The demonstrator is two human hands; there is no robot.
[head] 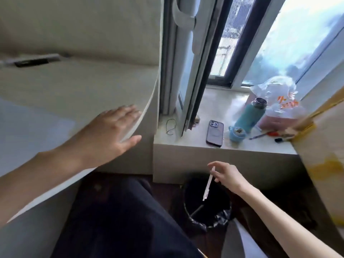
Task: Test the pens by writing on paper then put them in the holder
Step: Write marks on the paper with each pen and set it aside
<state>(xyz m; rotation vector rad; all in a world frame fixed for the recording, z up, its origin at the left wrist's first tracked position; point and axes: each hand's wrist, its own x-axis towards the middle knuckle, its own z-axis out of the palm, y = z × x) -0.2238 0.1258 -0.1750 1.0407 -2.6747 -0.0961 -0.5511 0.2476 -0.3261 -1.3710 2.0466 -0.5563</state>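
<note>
My right hand [228, 176] pinches a thin white pen [208, 185] near its top end. The pen hangs tip down over a black waste bin [221, 216] lined with a dark bag on the floor. Another dark stick-like thing lies inside the bin. My left hand [109, 135] lies flat with straight fingers on the right edge of a white desk [55, 86]. A pale sheet of paper [28, 131] lies on the desk to the left of that hand. No pen holder is in view.
A white window sill [232, 146] on the right carries a dark phone [214, 133], a teal bottle [249, 116], a small blue cup [236, 135], a plastic bag [277, 101] and some pens [268, 135]. A cardboard box [323, 146] stands at far right. My dark trouser legs fill the bottom middle.
</note>
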